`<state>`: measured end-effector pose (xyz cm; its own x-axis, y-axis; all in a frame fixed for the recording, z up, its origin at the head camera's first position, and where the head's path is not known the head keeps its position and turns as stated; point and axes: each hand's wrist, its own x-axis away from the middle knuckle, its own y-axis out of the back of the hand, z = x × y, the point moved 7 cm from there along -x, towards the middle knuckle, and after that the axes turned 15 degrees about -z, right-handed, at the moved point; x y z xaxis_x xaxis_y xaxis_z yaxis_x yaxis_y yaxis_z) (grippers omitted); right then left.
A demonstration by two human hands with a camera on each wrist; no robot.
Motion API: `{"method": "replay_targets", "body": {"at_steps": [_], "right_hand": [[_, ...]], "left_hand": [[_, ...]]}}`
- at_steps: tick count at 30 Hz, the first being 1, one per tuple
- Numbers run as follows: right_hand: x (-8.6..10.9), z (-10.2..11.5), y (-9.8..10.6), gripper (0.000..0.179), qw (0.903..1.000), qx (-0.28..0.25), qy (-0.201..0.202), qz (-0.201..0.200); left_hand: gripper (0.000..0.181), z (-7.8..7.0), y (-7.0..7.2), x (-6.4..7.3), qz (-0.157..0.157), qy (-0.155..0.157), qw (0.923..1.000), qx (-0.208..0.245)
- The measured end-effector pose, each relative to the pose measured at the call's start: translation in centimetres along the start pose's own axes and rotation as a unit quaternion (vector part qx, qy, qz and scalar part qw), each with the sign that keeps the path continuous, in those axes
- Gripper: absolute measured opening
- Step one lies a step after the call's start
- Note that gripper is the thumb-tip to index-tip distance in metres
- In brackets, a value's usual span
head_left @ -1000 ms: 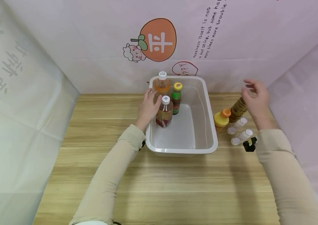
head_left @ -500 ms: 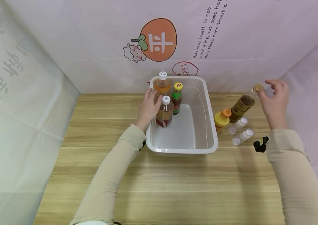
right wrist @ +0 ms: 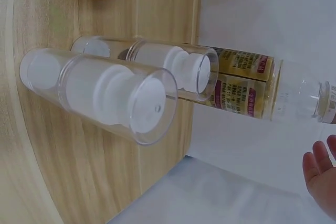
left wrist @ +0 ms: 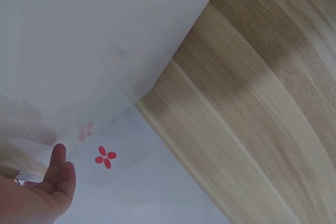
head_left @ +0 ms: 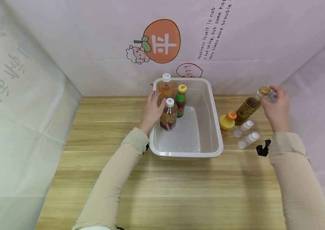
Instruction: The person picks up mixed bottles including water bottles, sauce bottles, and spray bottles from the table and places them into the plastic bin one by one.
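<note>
My left hand (head_left: 152, 110) lies over the left rim of a light grey plastic tub (head_left: 186, 154), fingers spread beside a white-capped bottle of reddish-brown liquid (head_left: 168, 119). Behind that stand a white-capped bottle with an orange band (head_left: 166, 87) and a yellow-capped sauce bottle (head_left: 180, 99). At the right, my right hand (head_left: 277, 107) is at the gold cap of a tall bottle of brown liquid (head_left: 249, 108), thumb and fingers parted around the cap's right side. In the right wrist view, its fingers (right wrist: 319, 163) show just below the bottle's neck.
A yellow squeeze bottle (head_left: 226, 123) with an orange top stands against the tub's right side. Two clear pump bottles with white insides (right wrist: 100, 93) stand in front of the tall bottle. Printed white sheeting (head_left: 99, 48) closes off the back and sides of the wooden table (head_left: 162, 191).
My right hand passed over the tall bottle's cap to its right, then came back left and slightly down to the cap. My left hand has stayed on the tub's rim.
</note>
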<state>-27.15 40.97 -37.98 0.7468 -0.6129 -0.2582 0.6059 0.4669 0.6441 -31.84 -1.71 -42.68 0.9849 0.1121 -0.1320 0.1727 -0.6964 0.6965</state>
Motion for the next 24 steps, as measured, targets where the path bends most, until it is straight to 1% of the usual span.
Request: {"method": "replay_targets", "body": {"at_steps": [5, 8, 16, 21, 24], "right_hand": [[0.1, 0.0, -0.6, 0.064, 0.9995, -0.023, -0.005, 0.023], [0.2, 0.2, -0.7, 0.066, 0.9989, -0.036, -0.009, 0.028], [0.0, 0.4, -1.2, 0.068, 0.9984, -0.050, -0.018, 0.018], [-0.1, 0.3, -1.4, 0.068, 0.9974, -0.051, -0.048, 0.019], [-0.1, 0.4, -1.4, 0.068, 0.9973, -0.039, -0.061, 0.015]], "left_hand": [[0.055, 0.0, 0.1, 0.0, -0.002, -0.002, 1.0000, 0.000], [0.055, -0.1, 0.1, 0.0, -0.002, -0.002, 1.0000, 0.003], [0.056, -0.1, 0.1, 0.0, -0.002, -0.002, 1.0000, 0.000], [0.056, 0.0, 0.0, 0.0, -0.002, 0.001, 1.0000, 0.006], [0.056, 0.0, 0.0, -0.1, -0.002, 0.001, 1.0000, 0.006]]}}
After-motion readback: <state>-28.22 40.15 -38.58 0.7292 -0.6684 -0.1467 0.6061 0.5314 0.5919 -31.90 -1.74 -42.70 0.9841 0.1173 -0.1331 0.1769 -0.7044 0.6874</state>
